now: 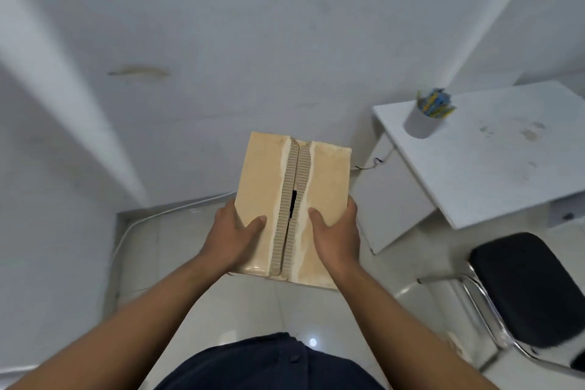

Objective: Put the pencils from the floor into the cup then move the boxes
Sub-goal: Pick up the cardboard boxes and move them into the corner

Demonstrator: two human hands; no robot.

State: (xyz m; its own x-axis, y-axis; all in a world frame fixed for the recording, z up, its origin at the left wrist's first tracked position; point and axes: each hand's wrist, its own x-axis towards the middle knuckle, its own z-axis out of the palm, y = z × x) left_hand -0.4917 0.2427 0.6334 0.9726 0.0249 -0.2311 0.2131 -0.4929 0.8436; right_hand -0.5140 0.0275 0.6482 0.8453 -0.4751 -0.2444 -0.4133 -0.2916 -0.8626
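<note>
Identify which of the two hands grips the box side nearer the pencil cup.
The right hand, on the right edge of the cardboard box, toward the cup on the white table; the left hand holds the opposite edge.

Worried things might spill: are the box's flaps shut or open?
Shut: the box has its two flaps meeting along the middle seam, leaving only a small dark gap.

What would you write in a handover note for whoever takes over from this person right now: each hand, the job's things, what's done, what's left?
Hands: left hand and right hand each grip one side of the cardboard box, thumbs on top, held in the air above the floor.
The pencils stand in the cup on the white table.
Done: pencils look collected; no pencil shows on the visible floor.
Left: set this box down; other boxes are not in view.
</note>
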